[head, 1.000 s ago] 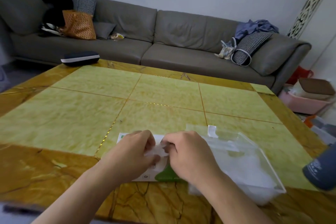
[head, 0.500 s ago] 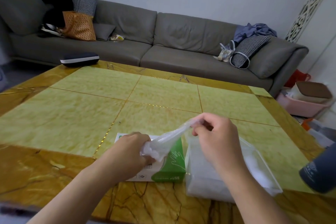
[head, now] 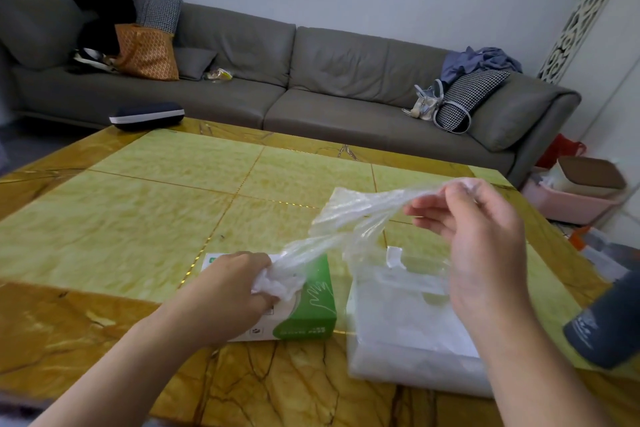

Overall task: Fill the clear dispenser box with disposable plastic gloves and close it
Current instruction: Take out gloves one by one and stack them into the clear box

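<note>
Head view shows the left hand (head: 239,284) gripping a crumpled wad of gloves (head: 349,218) at the top of the carton (head: 304,308), its fingers curled round the film. The right hand (head: 481,239) is raised above the dispenser (head: 408,319) and pinches the far end of the same film between thumb and forefinger, the other fingers loosely spread. The film stretches taut between the two hands.

Both boxes sit side by side near the front edge of the bench (head: 138,218), the dispenser just right of the carton, with what looks like pale film already inside it.

Risks, as I judge them: the film is thin and clingy, so several gloves may come out in one clump and bunch up – a bulky wad could keep the lid from closing. A hard tug might tear a glove or drag the light carton along the glossy bench.

The gloves are translucent, wrinkled and limp; the carton is matt card, green and white with a hand outline; the dispenser is clear, rigid and rectangular.
</note>
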A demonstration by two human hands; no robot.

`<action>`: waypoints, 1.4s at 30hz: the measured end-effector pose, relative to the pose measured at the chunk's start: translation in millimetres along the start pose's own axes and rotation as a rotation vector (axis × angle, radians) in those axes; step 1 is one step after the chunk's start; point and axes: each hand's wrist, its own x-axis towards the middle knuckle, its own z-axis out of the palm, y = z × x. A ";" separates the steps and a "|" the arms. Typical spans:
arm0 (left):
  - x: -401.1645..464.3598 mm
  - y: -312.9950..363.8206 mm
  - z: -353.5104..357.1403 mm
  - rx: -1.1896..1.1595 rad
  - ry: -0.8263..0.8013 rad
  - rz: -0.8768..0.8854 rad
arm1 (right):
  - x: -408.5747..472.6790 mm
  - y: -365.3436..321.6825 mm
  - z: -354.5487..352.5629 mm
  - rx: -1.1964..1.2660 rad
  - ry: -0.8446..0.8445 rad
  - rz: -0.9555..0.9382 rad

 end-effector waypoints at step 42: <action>-15.7 62.1 -47.5 -1.074 0.414 0.045 | -5.3 -5.2 -28.2 -0.212 -0.197 0.212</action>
